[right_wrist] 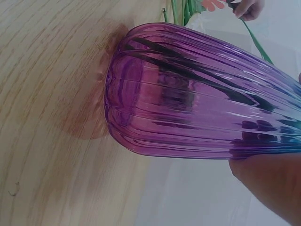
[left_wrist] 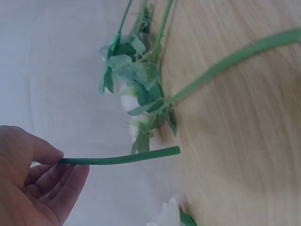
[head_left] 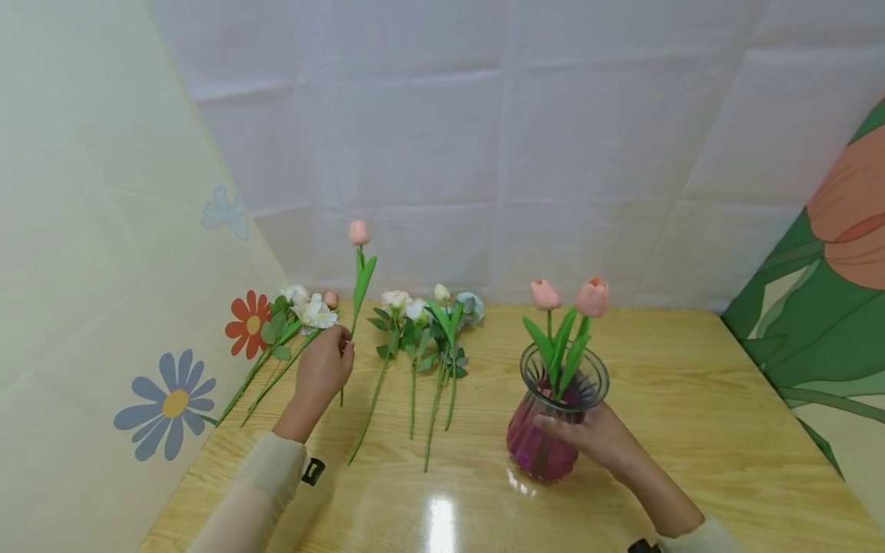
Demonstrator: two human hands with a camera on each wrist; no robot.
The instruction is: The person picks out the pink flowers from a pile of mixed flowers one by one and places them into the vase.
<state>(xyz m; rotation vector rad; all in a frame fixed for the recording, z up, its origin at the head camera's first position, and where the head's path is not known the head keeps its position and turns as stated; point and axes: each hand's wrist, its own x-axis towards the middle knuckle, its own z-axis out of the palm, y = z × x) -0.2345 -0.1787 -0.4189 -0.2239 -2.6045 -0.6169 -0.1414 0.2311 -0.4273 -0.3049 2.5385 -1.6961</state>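
My left hand (head_left: 325, 362) pinches the green stem (left_wrist: 122, 159) of a pink tulip (head_left: 359, 233), which stands upright above the table. In the left wrist view the stem's cut end pokes out past thumb and fingers. On the right, my right hand (head_left: 594, 435) grips a ribbed glass vase (head_left: 542, 438), purple below with a dark bluish rim. The right wrist view shows the purple glass (right_wrist: 188, 94) close up, its base at the tabletop. Two pink tulips (head_left: 545, 295) stand in the vase; the fingers behind the glass are mostly hidden.
Several white, cream and pale blue flowers (head_left: 416, 311) lie mid-table, stems toward me. White flowers (head_left: 314, 312) and another pink bud (head_left: 331, 299) lie at the left. A pale cloth (head_left: 498, 153) hangs behind the wooden table (head_left: 677, 399); printed panels flank it.
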